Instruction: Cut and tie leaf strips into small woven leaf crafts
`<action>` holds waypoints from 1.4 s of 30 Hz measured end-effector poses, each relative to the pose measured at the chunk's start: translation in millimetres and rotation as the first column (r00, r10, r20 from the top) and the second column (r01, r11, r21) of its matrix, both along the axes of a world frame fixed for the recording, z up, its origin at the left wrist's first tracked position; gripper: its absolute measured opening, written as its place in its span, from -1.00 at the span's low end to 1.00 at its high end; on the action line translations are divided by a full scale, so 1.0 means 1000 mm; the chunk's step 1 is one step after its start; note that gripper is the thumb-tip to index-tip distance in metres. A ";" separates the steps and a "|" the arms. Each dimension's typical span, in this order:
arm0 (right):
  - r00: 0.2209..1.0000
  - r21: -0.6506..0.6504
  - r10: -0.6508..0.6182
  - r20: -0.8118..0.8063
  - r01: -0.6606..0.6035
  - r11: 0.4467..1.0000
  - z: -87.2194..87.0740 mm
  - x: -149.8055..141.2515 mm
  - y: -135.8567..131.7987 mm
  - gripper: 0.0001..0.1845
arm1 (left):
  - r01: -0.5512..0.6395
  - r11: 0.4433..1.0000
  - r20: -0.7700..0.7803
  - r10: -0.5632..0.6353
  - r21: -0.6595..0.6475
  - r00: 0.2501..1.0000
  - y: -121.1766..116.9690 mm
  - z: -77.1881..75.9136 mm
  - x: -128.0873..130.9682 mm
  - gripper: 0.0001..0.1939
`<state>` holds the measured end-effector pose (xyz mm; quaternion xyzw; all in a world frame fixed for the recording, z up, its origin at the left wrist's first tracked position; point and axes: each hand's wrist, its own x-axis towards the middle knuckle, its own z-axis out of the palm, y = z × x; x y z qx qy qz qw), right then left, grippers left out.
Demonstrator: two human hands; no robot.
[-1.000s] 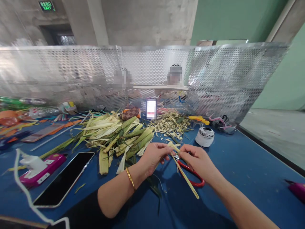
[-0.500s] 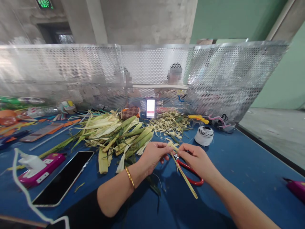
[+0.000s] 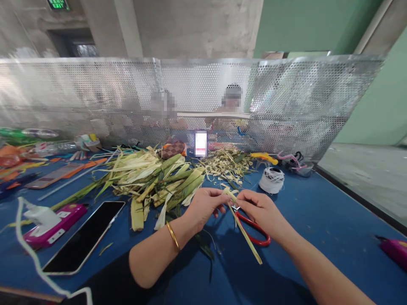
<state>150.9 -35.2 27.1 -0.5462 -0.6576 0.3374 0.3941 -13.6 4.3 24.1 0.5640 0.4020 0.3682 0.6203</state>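
Fingers of both the left hand (image 3: pixel 203 207) and the right hand (image 3: pixel 262 212) are pinching a pale husk strip (image 3: pixel 249 244) near its upper end, its tail slanting past red-handled scissors (image 3: pixel 262 242). It is likely feeling light, pliant and prone to splitting, the upper end offering the surest hold. Beyond, a white thread spool (image 3: pixel 271 181) is showing no readable label; farthest, a green sign (image 3: pixel 58 4) is reading "EXIT".

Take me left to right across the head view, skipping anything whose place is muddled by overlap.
Magenta power strip → gold bangle → left hand → right hand → purple object at the right edge.
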 end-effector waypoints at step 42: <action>0.982 0.226 -0.081 0.170 0.041 0.973 -0.007 -0.001 0.001 -0.75 | -0.077 0.982 -0.110 0.097 0.173 0.989 -0.005 0.001 0.004 -0.72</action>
